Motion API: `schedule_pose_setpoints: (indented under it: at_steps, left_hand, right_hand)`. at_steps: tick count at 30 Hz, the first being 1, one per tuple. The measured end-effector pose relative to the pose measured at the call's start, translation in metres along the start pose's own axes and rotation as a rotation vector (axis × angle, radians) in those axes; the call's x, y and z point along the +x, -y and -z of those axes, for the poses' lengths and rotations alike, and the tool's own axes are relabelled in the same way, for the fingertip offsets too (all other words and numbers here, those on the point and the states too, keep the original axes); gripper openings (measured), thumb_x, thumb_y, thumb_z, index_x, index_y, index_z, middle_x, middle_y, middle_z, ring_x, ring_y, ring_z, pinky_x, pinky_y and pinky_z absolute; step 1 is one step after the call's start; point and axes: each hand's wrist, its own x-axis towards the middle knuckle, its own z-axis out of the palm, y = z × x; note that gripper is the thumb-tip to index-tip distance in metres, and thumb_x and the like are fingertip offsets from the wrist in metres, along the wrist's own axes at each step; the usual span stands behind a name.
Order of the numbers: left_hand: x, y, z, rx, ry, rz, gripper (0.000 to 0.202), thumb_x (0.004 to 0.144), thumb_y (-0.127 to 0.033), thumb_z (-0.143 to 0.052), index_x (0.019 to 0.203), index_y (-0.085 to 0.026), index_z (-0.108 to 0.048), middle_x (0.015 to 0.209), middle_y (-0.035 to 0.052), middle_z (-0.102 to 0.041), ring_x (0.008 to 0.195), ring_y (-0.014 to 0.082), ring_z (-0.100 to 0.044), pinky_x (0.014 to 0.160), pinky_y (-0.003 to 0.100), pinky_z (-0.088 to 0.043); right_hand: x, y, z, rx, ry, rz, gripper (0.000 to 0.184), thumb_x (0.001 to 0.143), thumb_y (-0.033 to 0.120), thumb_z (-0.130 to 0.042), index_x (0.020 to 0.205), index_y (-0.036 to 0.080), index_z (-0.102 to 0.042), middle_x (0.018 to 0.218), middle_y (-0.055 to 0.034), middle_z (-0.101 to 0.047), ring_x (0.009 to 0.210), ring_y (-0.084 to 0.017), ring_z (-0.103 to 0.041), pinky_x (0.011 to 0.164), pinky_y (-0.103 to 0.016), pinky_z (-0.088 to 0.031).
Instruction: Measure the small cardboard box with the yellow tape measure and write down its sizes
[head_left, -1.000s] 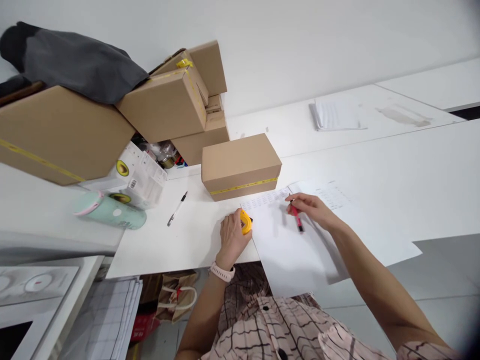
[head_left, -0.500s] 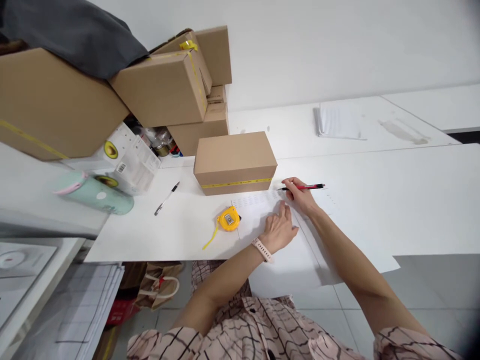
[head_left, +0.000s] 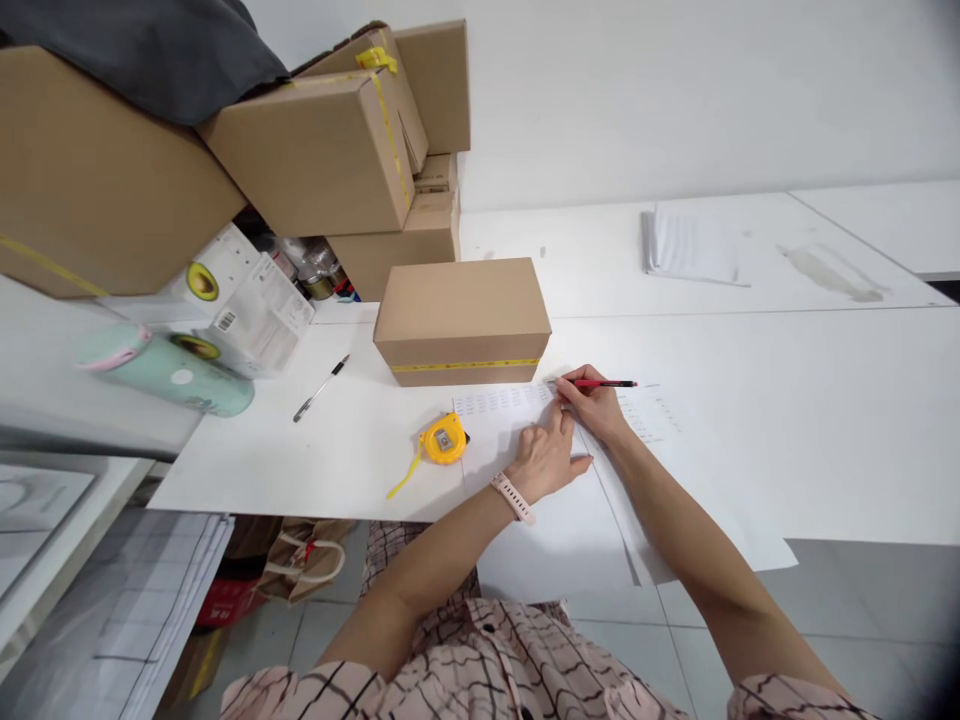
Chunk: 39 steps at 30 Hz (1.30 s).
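A red and black pen [head_left: 607,383] is gripped in my right hand [head_left: 595,405], its tip down at the top of a sheet of paper [head_left: 495,440] with rows of small writing. My left hand [head_left: 546,458] rests on that sheet, fingers stretched out, the index fingertip close to the pen hand. Under my right forearm lies a second written sheet [head_left: 660,420]. Just beyond the papers stands a closed cardboard box [head_left: 465,315] with yellow tape along its side. A yellow tape measure [head_left: 444,439] sits left of my left hand, at the paper's left edge.
Another pen [head_left: 321,388] lies on the white table [head_left: 247,470] to the left. A mint-green bottle [head_left: 180,375] is beside it, near white avocado-printed boxes [head_left: 255,310]. Large cardboard boxes [head_left: 300,150] are stacked behind. A paper stack [head_left: 690,245] lies at the back right.
My right hand has shifted slightly left, bringing the pen tip to the sheet's upper edge. The left hand stays on the paper. The whole view has shifted a little.
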Motion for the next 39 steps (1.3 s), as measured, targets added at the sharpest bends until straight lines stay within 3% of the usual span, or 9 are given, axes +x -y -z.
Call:
schedule_pose_setpoints:
  at_steps: [5, 16, 39]
  left_hand:
    - [0.004, -0.004, -0.005, 0.027, 0.008, -0.008, 0.065, 0.094, -0.046, -0.057, 0.144, -0.01, -0.038, 0.153, 0.0285, -0.034, 0.104, 0.0385, -0.066, 0.091, 0.05, -0.048]
    - [0.002, -0.005, -0.004, 0.224, -0.017, -0.017, 0.069, 0.097, -0.054, -0.046, 0.146, -0.007, -0.033, 0.149, 0.0267, -0.039, 0.094, 0.0278, -0.069, 0.085, 0.04, -0.053]
    - [-0.001, -0.005, 0.0, 0.233, -0.014, -0.03, 0.067, 0.098, -0.051, -0.047, 0.146, -0.005, -0.034, 0.149, 0.0265, -0.039, 0.095, 0.0283, -0.068, 0.084, 0.041, -0.054]
  right_hand:
    - [-0.001, -0.002, 0.001, -0.152, -0.065, 0.037, 0.028, 0.084, 0.038, -0.063, 0.069, 0.023, -0.046, 0.059, 0.0056, -0.042, 0.056, -0.012, -0.039, 0.055, -0.028, -0.033]
    - [0.001, -0.012, 0.001, -0.216, -0.036, 0.086, 0.024, 0.085, 0.036, -0.06, 0.07, 0.022, -0.046, 0.058, 0.0059, -0.041, 0.055, -0.011, -0.038, 0.052, -0.026, -0.031]
    - [0.002, -0.01, 0.002, -0.262, -0.072, 0.099, 0.019, 0.083, 0.031, -0.058, 0.07, 0.023, -0.047, 0.056, 0.006, -0.043, 0.054, -0.012, -0.039, 0.053, -0.027, -0.031]
